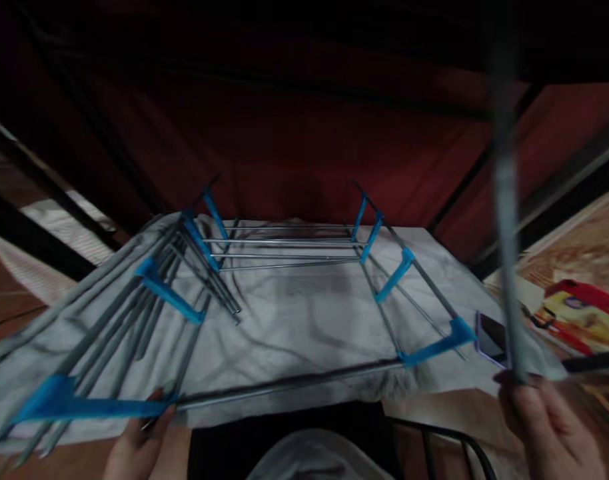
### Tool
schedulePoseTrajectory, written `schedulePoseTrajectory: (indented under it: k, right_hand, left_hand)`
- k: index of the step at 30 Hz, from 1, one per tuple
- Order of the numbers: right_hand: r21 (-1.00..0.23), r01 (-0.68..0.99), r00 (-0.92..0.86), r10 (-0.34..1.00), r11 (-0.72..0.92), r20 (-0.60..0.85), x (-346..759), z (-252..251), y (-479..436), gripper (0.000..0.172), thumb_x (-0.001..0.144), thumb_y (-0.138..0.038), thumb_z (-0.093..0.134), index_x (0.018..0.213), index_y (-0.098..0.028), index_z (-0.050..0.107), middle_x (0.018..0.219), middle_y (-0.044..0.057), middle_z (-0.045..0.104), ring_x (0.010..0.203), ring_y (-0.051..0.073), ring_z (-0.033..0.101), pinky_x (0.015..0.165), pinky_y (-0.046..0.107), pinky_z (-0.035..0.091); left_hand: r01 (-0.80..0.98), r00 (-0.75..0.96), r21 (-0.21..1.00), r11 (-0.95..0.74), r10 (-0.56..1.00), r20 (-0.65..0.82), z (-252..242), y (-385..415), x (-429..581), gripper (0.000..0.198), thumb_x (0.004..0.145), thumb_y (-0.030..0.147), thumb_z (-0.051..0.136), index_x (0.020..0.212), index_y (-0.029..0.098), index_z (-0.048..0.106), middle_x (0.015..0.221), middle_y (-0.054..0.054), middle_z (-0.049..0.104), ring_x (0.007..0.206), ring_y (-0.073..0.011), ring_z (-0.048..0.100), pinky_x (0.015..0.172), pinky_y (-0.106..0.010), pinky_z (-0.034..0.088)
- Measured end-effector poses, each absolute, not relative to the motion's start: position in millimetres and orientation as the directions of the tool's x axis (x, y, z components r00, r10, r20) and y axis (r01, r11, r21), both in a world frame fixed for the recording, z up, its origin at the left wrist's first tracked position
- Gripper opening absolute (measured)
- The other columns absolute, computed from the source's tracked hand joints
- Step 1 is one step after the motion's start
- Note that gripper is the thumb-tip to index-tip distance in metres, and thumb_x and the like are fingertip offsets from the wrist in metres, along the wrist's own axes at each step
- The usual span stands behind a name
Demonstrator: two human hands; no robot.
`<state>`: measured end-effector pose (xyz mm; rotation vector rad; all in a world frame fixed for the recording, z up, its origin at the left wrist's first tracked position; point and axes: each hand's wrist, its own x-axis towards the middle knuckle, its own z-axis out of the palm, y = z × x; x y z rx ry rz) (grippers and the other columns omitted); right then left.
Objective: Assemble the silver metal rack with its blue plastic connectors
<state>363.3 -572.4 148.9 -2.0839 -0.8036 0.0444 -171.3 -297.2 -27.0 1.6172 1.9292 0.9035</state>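
Note:
A frame of grey metal tubes joined by blue plastic connectors lies on a white cloth (304, 307). At its near left corner my left hand (139, 437) is closed around the inner end of a long blue connector (114, 408), where the front metal tube (284, 385) meets it. A small dark shiny thing shows at those fingers, too blurred to name. On the right, my right hand (544, 413) grips the lower end of a loose metal tube (505, 200). That tube stands upright, blurred, apart from the frame. Another blue connector (437, 347) forms the near right corner.
Several loose tubes (149, 320) lie inside the frame's left side. A phone (492, 339) rests at the cloth's right edge. Farther right is a red and yellow bag (582, 317). Dark metal bars and a red sheet (294, 153) rise behind; a black chair rail (449, 433) is below.

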Motion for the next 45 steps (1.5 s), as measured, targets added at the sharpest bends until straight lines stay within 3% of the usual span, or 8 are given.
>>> schedulePoseTrajectory:
  k: [4, 9, 13, 24, 31, 36, 41, 45]
  right_hand:
    - [-0.419, 0.884, 0.308, 0.933, -0.209, 0.183, 308, 142, -509, 0.035, 0.097, -0.048, 0.043, 0.103, -0.029, 0.072, 0.097, 0.002, 0.076, 0.084, 0.019, 0.073, 0.068, 0.025, 0.056]
    - [-0.021, 1.000, 0.002, 0.977, 0.002, 0.211, 257, 114, -444, 0.028, 0.101, -0.032, 0.044, 0.103, -0.027, 0.071, 0.097, 0.004, 0.074, 0.072, 0.016, 0.068, 0.065, 0.027, 0.048]
    - [0.119, 0.993, -0.032, 0.960, -0.002, 0.279, 249, 106, -408, 0.020, 0.099, -0.025, 0.050, 0.096, -0.024, 0.069, 0.092, 0.007, 0.071, 0.074, 0.019, 0.063, 0.073, 0.034, 0.042]
    - [0.086, 0.996, -0.045, 0.955, 0.020, 0.295, 272, 83, -405, 0.024, 0.103, -0.025, 0.043, 0.106, -0.021, 0.066, 0.100, 0.007, 0.068, 0.083, 0.021, 0.060, 0.079, 0.036, 0.038]
    - [-0.027, 0.996, 0.089, 0.936, -0.085, 0.341, 275, 50, -399, 0.030, 0.104, -0.032, 0.036, 0.104, -0.019, 0.063, 0.096, 0.009, 0.068, 0.078, 0.023, 0.064, 0.073, 0.037, 0.044]
    - [-0.184, 0.969, 0.219, 0.915, -0.164, 0.338, 283, 32, -398, 0.041, 0.105, -0.044, 0.029, 0.105, -0.021, 0.063, 0.096, 0.008, 0.069, 0.070, 0.021, 0.068, 0.060, 0.032, 0.049]
    - [-0.243, 0.958, 0.235, 0.908, -0.155, 0.347, 289, 8, -399, 0.044, 0.103, -0.048, 0.028, 0.100, -0.025, 0.066, 0.095, 0.006, 0.071, 0.065, 0.019, 0.070, 0.055, 0.029, 0.050]
    - [-0.268, 0.943, 0.274, 0.919, -0.198, 0.284, 289, -6, -396, 0.040, 0.102, -0.047, 0.032, 0.101, -0.028, 0.066, 0.101, 0.006, 0.072, 0.070, 0.021, 0.072, 0.056, 0.030, 0.052]
  left_hand:
    - [0.556, -0.220, 0.806, 0.202, 0.971, -0.091, -18, -308, -167, 0.054, 0.063, 0.061, 0.062, 0.099, 0.021, 0.066, 0.101, -0.012, 0.077, 0.096, -0.0351, 0.073, 0.084, -0.044, 0.061]
    - [0.513, -0.260, 0.830, 0.218, 0.961, -0.091, -8, -317, -152, 0.053, 0.067, 0.062, 0.060, 0.098, 0.020, 0.063, 0.108, -0.015, 0.075, 0.096, -0.0329, 0.073, 0.092, -0.045, 0.058]
    - [0.489, -0.249, 0.856, 0.168, 0.967, -0.048, -11, -318, -152, 0.052, 0.068, 0.061, 0.060, 0.099, 0.020, 0.063, 0.105, -0.014, 0.075, 0.096, -0.0318, 0.073, 0.091, -0.045, 0.058]
    - [0.644, -0.370, 0.753, 0.131, 0.915, 0.158, 0, -367, -155, 0.040, 0.084, 0.060, 0.051, 0.089, 0.021, 0.061, 0.087, -0.007, 0.069, 0.078, -0.0255, 0.068, 0.069, -0.036, 0.057]
    - [0.634, -0.030, 0.751, -0.184, 0.965, 0.262, 27, -306, -58, 0.028, 0.096, 0.038, 0.043, 0.103, 0.020, 0.064, 0.106, -0.011, 0.066, 0.102, -0.0243, 0.066, 0.091, -0.036, 0.054]
    - [0.828, -0.094, 0.561, -0.025, 0.979, 0.182, 21, -207, -4, 0.041, 0.095, 0.031, 0.049, 0.131, 0.013, 0.055, 0.126, -0.018, 0.056, 0.120, -0.0280, 0.057, 0.102, -0.040, 0.047]
    - [0.924, -0.233, 0.322, 0.208, 0.972, 0.041, 21, -154, 12, 0.051, 0.094, 0.029, 0.050, 0.138, 0.002, 0.046, 0.120, -0.027, 0.058, 0.119, -0.0366, 0.057, 0.092, -0.043, 0.050]
    - [0.918, -0.277, 0.300, 0.261, 0.961, 0.013, 27, -136, 6, 0.049, 0.094, 0.015, 0.039, 0.141, 0.000, 0.043, 0.121, -0.030, 0.058, 0.111, -0.0349, 0.064, 0.082, -0.039, 0.053]
